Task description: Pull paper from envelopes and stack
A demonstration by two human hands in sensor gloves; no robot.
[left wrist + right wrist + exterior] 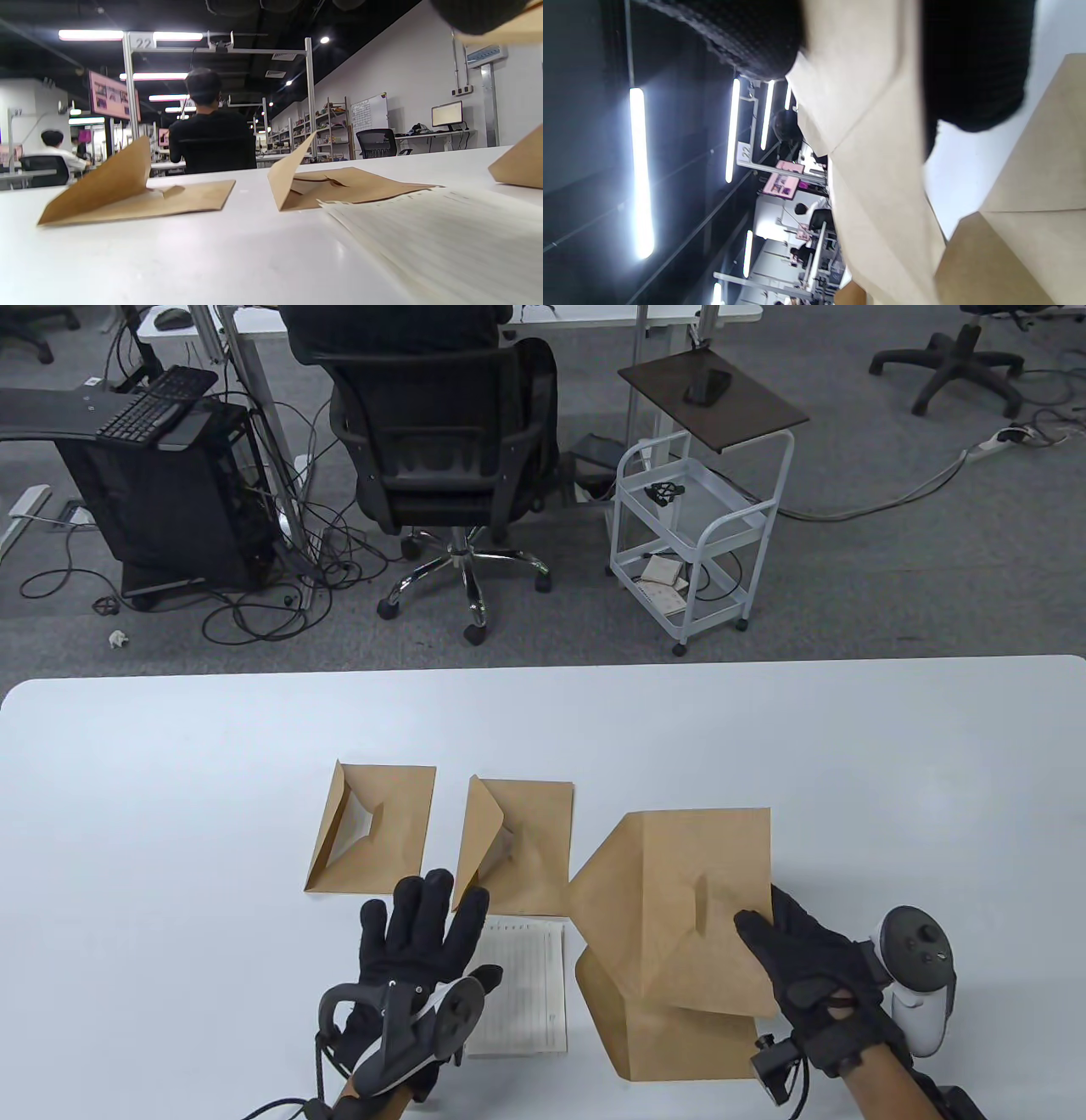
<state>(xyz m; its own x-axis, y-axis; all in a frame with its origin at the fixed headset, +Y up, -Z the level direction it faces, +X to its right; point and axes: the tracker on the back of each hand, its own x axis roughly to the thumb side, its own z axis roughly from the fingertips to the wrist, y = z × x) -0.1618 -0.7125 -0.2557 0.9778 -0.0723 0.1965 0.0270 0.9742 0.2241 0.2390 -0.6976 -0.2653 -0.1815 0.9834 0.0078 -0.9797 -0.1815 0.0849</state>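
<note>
My right hand grips the right edge of a brown envelope and holds it lifted, its flap open to the left. The right wrist view shows this envelope pinched between gloved fingers. Under it another brown envelope lies on the table. My left hand is spread flat, fingers open, over the left part of a stack of lined paper. Two open-flapped envelopes lie behind: one on the left and one in the middle. They show in the left wrist view beside the paper.
The white table reaches to a far edge with an office chair and a white cart on the floor beyond. A seated person shows in the left wrist view.
</note>
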